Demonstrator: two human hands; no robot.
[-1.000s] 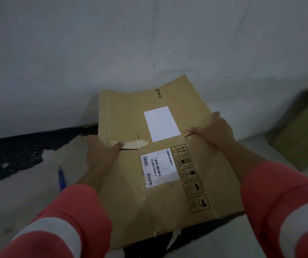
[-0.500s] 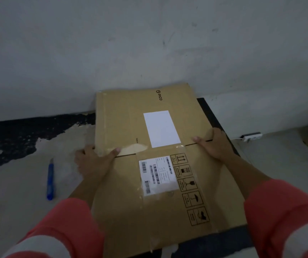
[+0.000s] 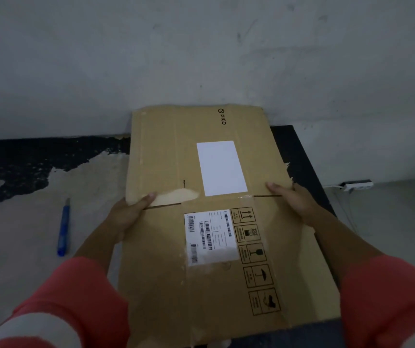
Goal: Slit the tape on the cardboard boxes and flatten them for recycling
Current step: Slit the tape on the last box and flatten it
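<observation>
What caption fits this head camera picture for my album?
Left hand and right hand hold a flattened cardboard box by its sides; a blue cutter lies on the floor.

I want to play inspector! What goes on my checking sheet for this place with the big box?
Surface: pale floor with black patches.
Job's things: flattened cardboard box, labels up; blue utility knife lying on the floor left of it.
Clutter: nothing seen.
Hands: left hand and right hand grip the box's side edges.
Cables: white power strip by the wall, right.
Surroundings: scuffed grey wall.
</observation>
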